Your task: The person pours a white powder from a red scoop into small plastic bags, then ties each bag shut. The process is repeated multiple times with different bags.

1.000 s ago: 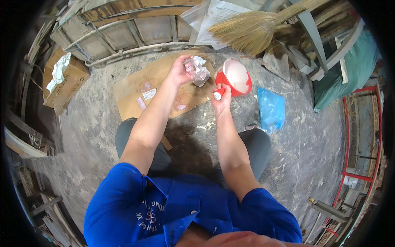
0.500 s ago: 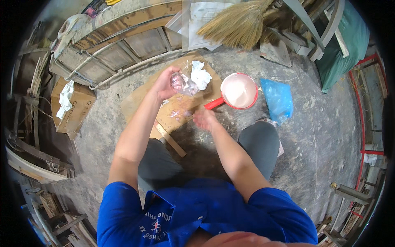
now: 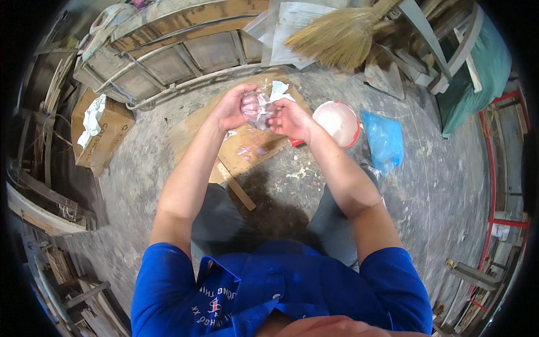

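Observation:
A crinkled clear plastic bag (image 3: 262,119) is in my left hand (image 3: 233,108), whose fingers are curled and partly covered by the shiny plastic. From the other side my right hand (image 3: 293,121) grips the bag's edge with bent fingers. Just behind the hands lies a crumpled white cloth or paper (image 3: 280,90) on the brown cardboard sheet (image 3: 236,151), which is marked with pinkish smears. Beyond my right wrist stands a red-rimmed pot (image 3: 337,123) with a pale pink coating or content; my right hand hides most of its red handle (image 3: 296,142).
A flat wooden stick (image 3: 237,186) lies by my left knee. To the right is a blue plastic bag (image 3: 383,140). An open carton (image 3: 106,137) with white cloth stands at the left. A straw broom (image 3: 337,36) and wooden frames line the far side.
My right hand has risen from below the pot's handle to the clear bag and taken hold of it. My left hand still holds the bag, close to where it was.

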Demonstrator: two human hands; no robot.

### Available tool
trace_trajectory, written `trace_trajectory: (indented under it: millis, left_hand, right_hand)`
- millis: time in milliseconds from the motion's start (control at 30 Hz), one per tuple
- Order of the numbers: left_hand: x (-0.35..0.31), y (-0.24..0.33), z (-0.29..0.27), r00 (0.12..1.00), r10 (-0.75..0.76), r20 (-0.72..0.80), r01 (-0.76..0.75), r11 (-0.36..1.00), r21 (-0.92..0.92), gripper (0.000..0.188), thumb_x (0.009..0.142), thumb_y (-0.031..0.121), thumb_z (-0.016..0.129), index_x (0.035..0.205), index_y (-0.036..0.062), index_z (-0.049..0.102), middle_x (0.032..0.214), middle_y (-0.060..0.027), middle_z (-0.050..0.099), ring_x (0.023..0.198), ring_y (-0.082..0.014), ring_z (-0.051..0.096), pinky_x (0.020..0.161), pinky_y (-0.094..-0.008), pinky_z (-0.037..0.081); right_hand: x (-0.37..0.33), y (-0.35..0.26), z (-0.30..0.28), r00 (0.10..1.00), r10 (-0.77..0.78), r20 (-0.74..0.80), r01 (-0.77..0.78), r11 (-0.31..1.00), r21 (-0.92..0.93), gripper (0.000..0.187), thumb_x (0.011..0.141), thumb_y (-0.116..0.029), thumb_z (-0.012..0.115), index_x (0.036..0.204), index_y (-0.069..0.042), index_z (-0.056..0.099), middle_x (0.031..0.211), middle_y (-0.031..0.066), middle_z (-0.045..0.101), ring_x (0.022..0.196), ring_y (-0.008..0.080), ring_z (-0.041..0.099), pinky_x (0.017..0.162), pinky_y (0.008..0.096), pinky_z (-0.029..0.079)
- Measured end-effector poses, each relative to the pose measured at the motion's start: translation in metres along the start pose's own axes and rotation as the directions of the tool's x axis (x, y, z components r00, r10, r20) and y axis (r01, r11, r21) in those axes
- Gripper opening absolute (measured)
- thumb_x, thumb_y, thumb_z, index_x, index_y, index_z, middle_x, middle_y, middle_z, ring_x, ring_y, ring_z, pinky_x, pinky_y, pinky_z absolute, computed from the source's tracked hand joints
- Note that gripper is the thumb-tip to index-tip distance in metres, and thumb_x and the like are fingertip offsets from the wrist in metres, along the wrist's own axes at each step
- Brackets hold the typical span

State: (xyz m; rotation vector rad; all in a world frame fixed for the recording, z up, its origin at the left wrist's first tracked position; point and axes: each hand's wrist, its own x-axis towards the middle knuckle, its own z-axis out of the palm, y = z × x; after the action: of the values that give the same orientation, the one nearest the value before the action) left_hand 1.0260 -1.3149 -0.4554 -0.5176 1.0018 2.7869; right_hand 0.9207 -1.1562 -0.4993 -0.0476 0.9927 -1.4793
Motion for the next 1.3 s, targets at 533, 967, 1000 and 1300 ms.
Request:
trace_trajectory:
  millis: [533, 967, 1000, 1300]
  left_hand:
    - [0.011, -0.011, -0.005, 0.846, 0.511, -0.149, -0.051, 0.357, 0.933, 0.007, 0.082, 0.011, 0.059, 0.08, 0.0048, 0.058, 0.063, 0.0001, 0.055, 0.054, -0.0081, 0.055, 0.054, -0.0228, 0.049]
    - [0.005, 0.001, 0.004, 0.89, 0.453, -0.048, -0.163, 0.414, 0.896, 0.009, 0.076, 0.003, 0.051, 0.083, 0.0015, 0.057, 0.069, -0.002, 0.056, 0.064, -0.0103, 0.06, 0.059, -0.0236, 0.049]
    - [0.004, 0.003, 0.006, 0.878, 0.477, -0.046, -0.194, 0.443, 0.875, 0.009, 0.076, 0.003, 0.051, 0.083, 0.0014, 0.057, 0.068, -0.0025, 0.056, 0.064, -0.0107, 0.061, 0.058, -0.0236, 0.048]
    - [-0.017, 0.012, 0.028, 0.903, 0.429, 0.011, -0.202, 0.404, 0.892, 0.02, 0.079, 0.012, 0.062, 0.094, 0.0011, 0.057, 0.081, -0.0013, 0.056, 0.069, -0.0116, 0.055, 0.063, -0.0256, 0.047]
  right_hand:
    - [-0.003, -0.036, -0.017, 0.904, -0.42, -0.079, 0.294, 0.745, -0.598, 0.009, 0.078, 0.002, 0.054, 0.083, -0.005, 0.052, 0.078, 0.0046, 0.058, 0.067, 0.0136, 0.057, 0.06, 0.0262, 0.048]
    - [-0.012, -0.035, -0.017, 0.792, -0.584, 0.179, 0.503, 0.458, -0.733, 0.018, 0.077, -0.003, 0.054, 0.094, -0.002, 0.059, 0.086, 0.0126, 0.06, 0.077, 0.0207, 0.059, 0.069, 0.0308, 0.049]
    - [-0.013, -0.033, -0.011, 0.749, -0.623, 0.226, 0.573, 0.438, -0.693, 0.019, 0.076, -0.003, 0.056, 0.095, -0.003, 0.06, 0.087, 0.0152, 0.059, 0.079, 0.0238, 0.059, 0.071, 0.0317, 0.049]
    - [-0.012, -0.031, 0.002, 0.474, -0.769, 0.43, 0.576, -0.099, -0.811, 0.012, 0.078, -0.009, 0.059, 0.087, -0.002, 0.064, 0.08, 0.0147, 0.056, 0.077, 0.0324, 0.056, 0.07, 0.0382, 0.045]
